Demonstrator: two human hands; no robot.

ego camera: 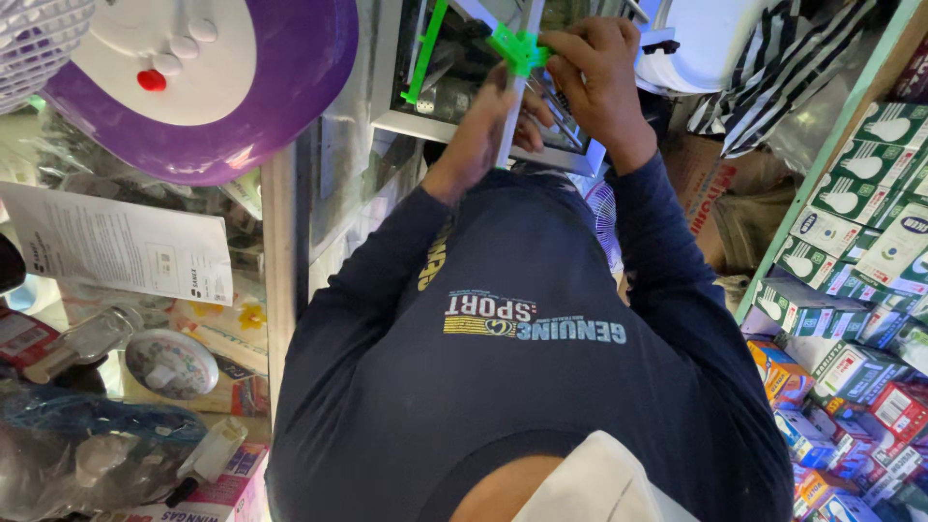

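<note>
Right hand (597, 82): fingers pinching a bright green plastic clip (519, 48) fitted on a thin grey metal rod (512, 106). Left hand (483, 135): gripping the rod just below the clip. Purple-and-white round fan base (208, 87) lying well left of both hands.

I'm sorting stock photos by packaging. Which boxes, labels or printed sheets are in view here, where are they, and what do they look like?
Bulb boxes: stacked on the right shelf, green and white cartons with bulb pictures.
Small cartons: lower right, mixed red, blue and orange.
Printed sheet: left, white paper with dark print.
Cardboard box: behind the right arm, brown.
Pink packet: bottom left, flat.
</note>
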